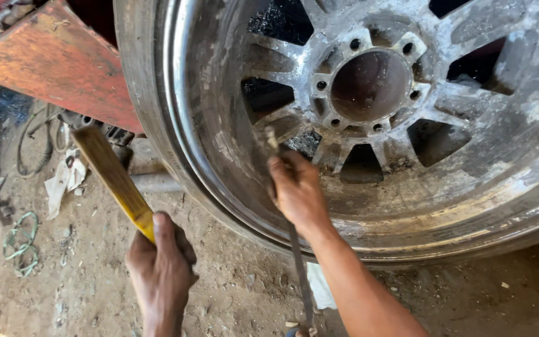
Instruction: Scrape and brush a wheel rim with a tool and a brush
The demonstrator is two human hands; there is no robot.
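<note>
Two hands low, left hand (160, 265) fisted round yellow wooden handle (112, 176) angled up-left, right hand (297, 190) clenched on thin metal rod (301, 274) against dusty alloy wheel rim (219, 156) lower edge

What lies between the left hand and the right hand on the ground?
In the head view, only bare dirt floor lies between the left hand and right hand; the wheel rim curves just above.
</note>
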